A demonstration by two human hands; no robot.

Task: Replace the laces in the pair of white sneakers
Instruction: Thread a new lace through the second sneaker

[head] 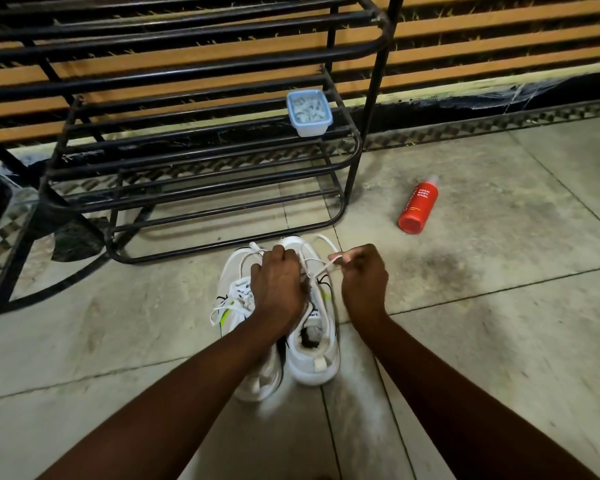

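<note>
pins the gripped sneaker [312, 362] to the floor [499, 306] with the left hand [278, 284], fingers curled tight over its laced front, most likely to steady it against the pull on the lace (lace or tongue inside that fist: cannot tell). pinches the free end of a lace [326, 266] in the right hand [364, 277], thumb against curled fingertips, just to the right of the left hand and slightly above the shoe. draws the strand fairly taut from beside the left knuckles across to the pinch. looks like work on the eyelets near the toe, threading or unthreading, no telling which. leaves a slack loop beyond both hands, over the toe.

keeps the second sneaker [234, 271] just to the left of the left hand, side by side with its partner, toes pointing away, handy for its turn.

both shoes white, with a yellow-green flash and thin black marks on the sides; a pull tab at the heel of the gripped one, dark opening below the left wrist. loose laces [239, 289] on the second sneaker, threaded but slack, one end trailing off to the left.

beyond the hands, a black metal rack [201, 157] with a small lidded tub [309, 112] on its bars, pale bits inside, too small to identify. well off to the right of the pinch, a red bottle [418, 209] on its side.
</note>
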